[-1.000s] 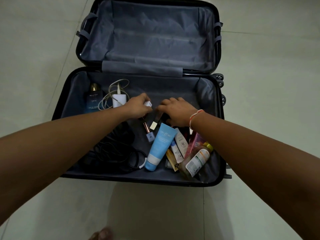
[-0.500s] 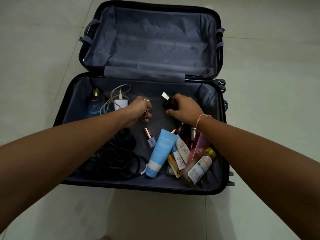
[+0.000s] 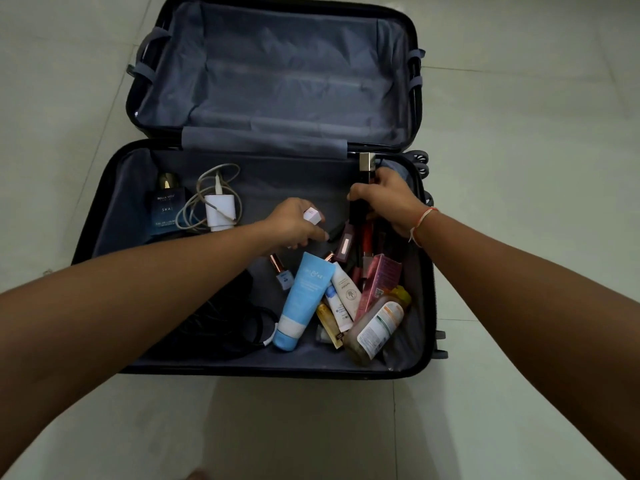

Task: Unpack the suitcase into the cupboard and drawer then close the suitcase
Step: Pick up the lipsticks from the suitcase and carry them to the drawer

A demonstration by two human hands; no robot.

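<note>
Suitcase: black hard-shell suitcase (image 3: 104, 209) with grey lining lay open on the floor, cosmetics heaped toward its 5 o'clock corner.
Right hand: right hand (image 3: 384, 202) had risen toward 1 o'clock since half a second before, fingers curled round a dark slim tube with a silver cap (image 3: 365, 168).
Left hand: left hand (image 3: 294, 223) gripped a small white-capped item (image 3: 312, 215), shifted slightly toward 3 o'clock.
Change: more small cosmetics gathered in hand.
Meaning: unpacking was midway; charger, perfume and tubes remained inside.
</note>
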